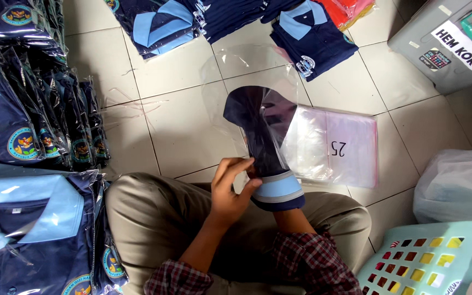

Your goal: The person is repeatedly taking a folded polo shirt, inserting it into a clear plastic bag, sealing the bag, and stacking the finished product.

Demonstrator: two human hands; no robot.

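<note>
Head view — seated person, legs crossed on a tiled floor (181, 125).

Item in hand: a dark navy garment (258, 131) with a light-blue, grey-edged cuff, partly inside a clear plastic bag (247, 76) held up over the lap. Judged state: the upper part sits in the bag, the cuff end is still outside, the mouth unsealed — bagging roughly midway.

Left hand (230, 188): raised from the lap, fingers and thumb pinching the bag's edge beside the cuff.

Right hand: hidden inside the garment and bag, forearm running up into the cuff; whether it is closed or spread cannot be told.

Done: bagged shirts (34, 136) stacked along the floor's left edge.

Left: unbagged folded shirts (312, 38) near the top edge; a flat pile of empty bags (340, 147) just right of the hands.

Also: grey box (443, 43) top right corner, teal basket (432, 257) bottom right corner.
</note>
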